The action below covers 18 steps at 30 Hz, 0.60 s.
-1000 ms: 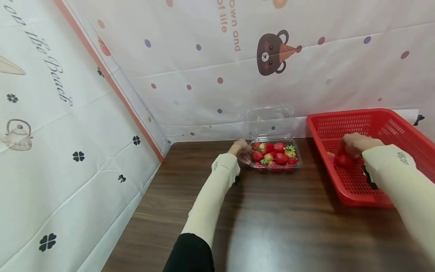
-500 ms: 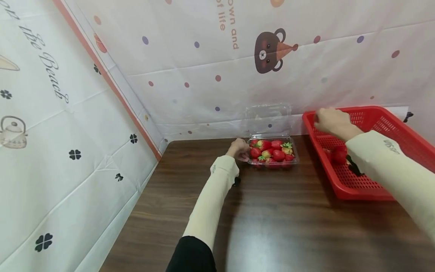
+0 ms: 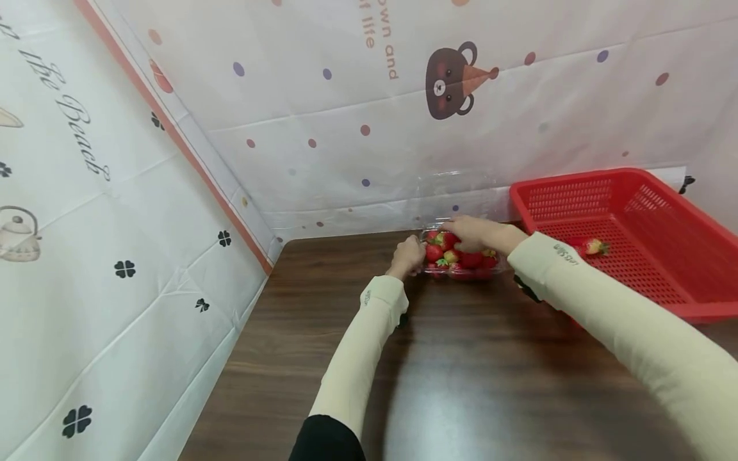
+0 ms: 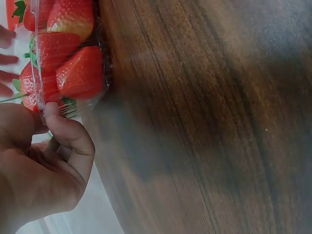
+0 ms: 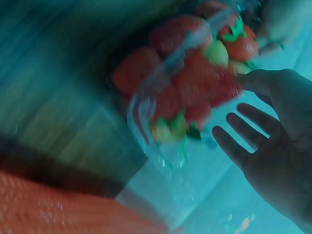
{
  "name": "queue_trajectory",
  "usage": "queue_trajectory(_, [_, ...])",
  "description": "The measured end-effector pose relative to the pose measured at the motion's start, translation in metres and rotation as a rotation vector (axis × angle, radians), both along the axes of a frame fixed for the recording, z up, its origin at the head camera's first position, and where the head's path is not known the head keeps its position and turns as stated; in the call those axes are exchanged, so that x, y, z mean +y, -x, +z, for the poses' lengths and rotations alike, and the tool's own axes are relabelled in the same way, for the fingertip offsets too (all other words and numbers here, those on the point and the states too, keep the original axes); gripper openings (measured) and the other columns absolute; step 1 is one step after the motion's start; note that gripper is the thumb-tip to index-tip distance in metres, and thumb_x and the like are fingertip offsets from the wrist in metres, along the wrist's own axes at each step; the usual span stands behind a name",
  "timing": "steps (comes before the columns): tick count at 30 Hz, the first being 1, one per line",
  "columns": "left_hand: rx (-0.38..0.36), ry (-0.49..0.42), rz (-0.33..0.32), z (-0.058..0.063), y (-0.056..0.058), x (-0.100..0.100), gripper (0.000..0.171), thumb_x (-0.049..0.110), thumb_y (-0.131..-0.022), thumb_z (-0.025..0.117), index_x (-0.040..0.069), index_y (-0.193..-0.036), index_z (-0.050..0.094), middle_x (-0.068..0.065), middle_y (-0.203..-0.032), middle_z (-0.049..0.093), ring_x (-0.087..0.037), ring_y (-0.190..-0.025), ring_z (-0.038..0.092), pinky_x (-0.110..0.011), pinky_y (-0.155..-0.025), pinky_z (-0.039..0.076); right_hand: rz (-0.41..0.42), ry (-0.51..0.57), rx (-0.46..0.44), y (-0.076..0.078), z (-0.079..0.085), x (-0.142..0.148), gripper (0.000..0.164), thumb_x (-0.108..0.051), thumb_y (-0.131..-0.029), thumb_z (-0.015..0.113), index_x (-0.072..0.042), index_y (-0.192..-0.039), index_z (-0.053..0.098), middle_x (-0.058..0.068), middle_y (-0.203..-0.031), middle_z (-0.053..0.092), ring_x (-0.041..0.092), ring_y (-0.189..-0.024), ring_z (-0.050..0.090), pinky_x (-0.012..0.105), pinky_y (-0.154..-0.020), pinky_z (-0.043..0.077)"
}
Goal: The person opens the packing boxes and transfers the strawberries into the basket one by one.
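Observation:
A clear plastic clamshell box, its lid raised against the wall sheet, holds several red strawberries, some with pale or green patches. My left hand pinches its left rim; the left wrist view shows thumb and curled finger at the plastic edge. Over the back of the box is my right hand. Its fingers are extended and spread in the blurred right wrist view, with the uppermost digit right at a strawberry in the pile.
To the right of the box stands a red perforated plastic basket, with strawberries near its left wall, partly behind the right sleeve. Printed white sheets rise behind and left of the dark wood table.
My right hand has moved from inside the red basket, up over its left wall, and leftward to the clamshell box. The left hand stays at the box's left rim.

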<state>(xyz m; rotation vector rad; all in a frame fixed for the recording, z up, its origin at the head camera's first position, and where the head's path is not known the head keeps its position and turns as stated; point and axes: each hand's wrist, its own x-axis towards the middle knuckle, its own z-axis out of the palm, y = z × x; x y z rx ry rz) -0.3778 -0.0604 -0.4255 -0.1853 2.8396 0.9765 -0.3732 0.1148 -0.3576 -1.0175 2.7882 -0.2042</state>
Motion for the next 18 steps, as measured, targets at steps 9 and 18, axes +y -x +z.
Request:
queue_trajectory(9, [-0.038,-0.027,-0.021,-0.002,0.001,0.004,0.029,0.029,-0.11,0.041,0.004,-0.106,0.056,-0.005,-0.052,0.051,-0.014,-0.04,0.049,-0.025,-0.037,0.042,-0.017,-0.002,0.065,0.001,-0.015,-0.009,0.04,-0.004,-0.085,0.075,-0.003,-0.119,0.054,0.022,-0.123,0.056,0.042,-0.121,0.054,0.058,-0.098,0.05])
queue_trajectory(18, [-0.055,-0.013,-0.028,0.002,-0.002,0.002,0.036,0.03,-0.111,0.037,0.002,-0.104,0.058,-0.005,-0.05,0.048,-0.014,-0.037,0.045,-0.026,-0.037,0.041,0.02,-0.005,0.155,0.001,-0.016,-0.01,0.026,-0.01,-0.087,0.075,-0.004,-0.111,0.067,0.02,-0.116,0.056,0.039,-0.111,0.055,0.056,-0.087,0.055])
